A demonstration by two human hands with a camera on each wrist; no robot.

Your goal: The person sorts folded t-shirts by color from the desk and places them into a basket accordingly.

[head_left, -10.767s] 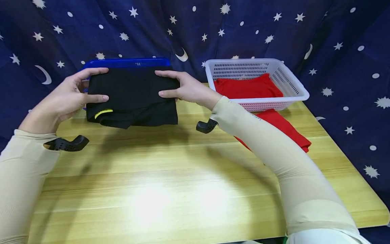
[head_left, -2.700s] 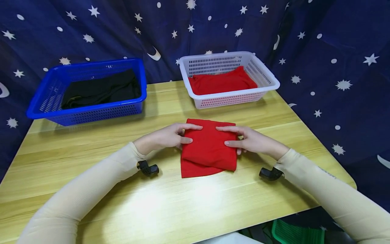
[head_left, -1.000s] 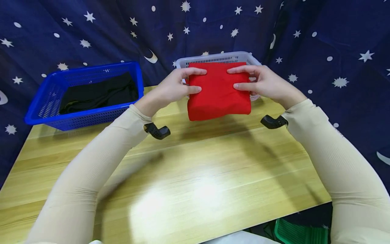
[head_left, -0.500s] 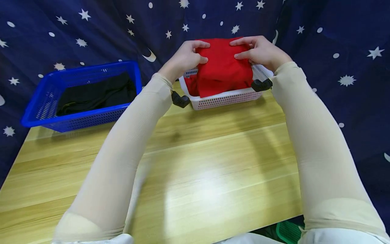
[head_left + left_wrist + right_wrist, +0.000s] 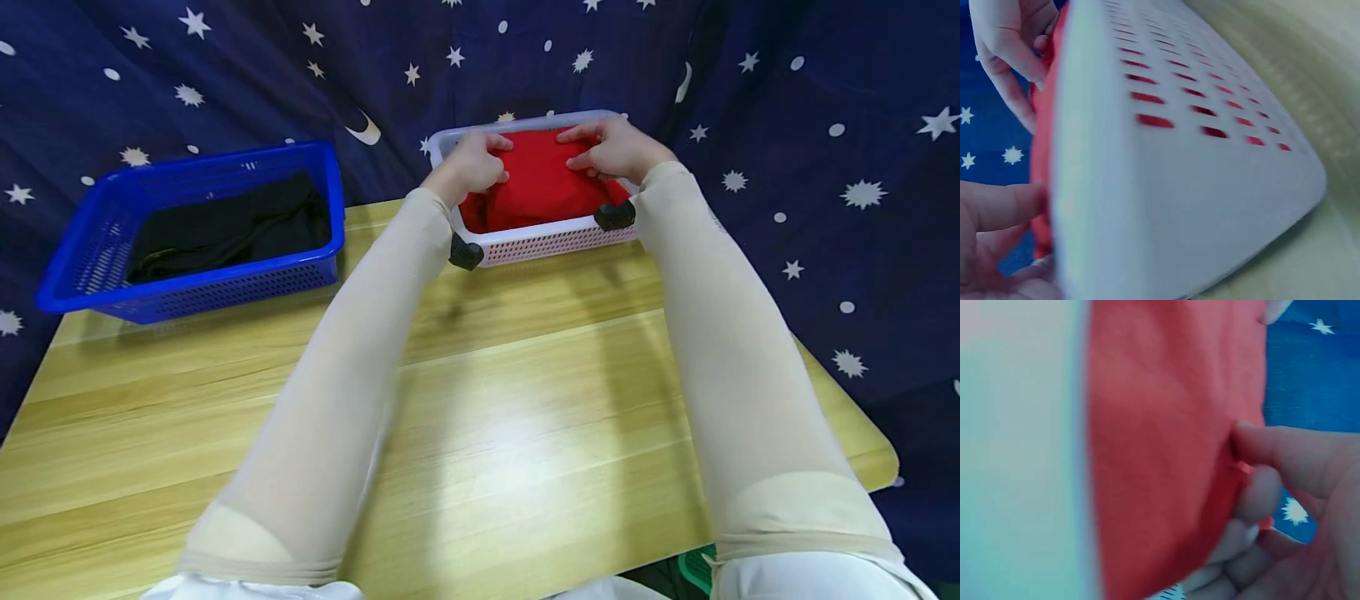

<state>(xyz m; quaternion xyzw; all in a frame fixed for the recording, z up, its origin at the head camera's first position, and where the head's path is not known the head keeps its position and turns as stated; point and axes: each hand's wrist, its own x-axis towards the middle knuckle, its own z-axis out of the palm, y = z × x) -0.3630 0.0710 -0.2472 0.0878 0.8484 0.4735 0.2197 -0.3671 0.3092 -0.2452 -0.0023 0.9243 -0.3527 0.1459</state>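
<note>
A folded red garment [image 5: 534,179] lies low in the white plastic basket [image 5: 558,239], over more red cloth. My left hand [image 5: 474,165] holds its left side, thumb on top, inside the basket's left end. On the opposite side my right hand [image 5: 619,150] grips the garment. In the right wrist view the red cloth [image 5: 1160,431] is pinched at its edge, the right thumb [image 5: 1272,447] above and curled fingers below. The left wrist view shows the left thumb [image 5: 1007,203] against the cloth behind the basket's blurred rim; some left fingers are partly hidden.
A blue basket [image 5: 225,282] with a folded black garment [image 5: 236,225] stands at the left on the wooden table [image 5: 315,358]. A starry dark blue curtain [image 5: 405,108] hangs right behind both baskets. Part of a green basket [image 5: 697,567] shows below the table's front edge.
Earlier, the black garment was held near the blue basket; it now lies inside it. The red garment was lifted from the table, carried over the white basket, and lowered into it by both hands.
</note>
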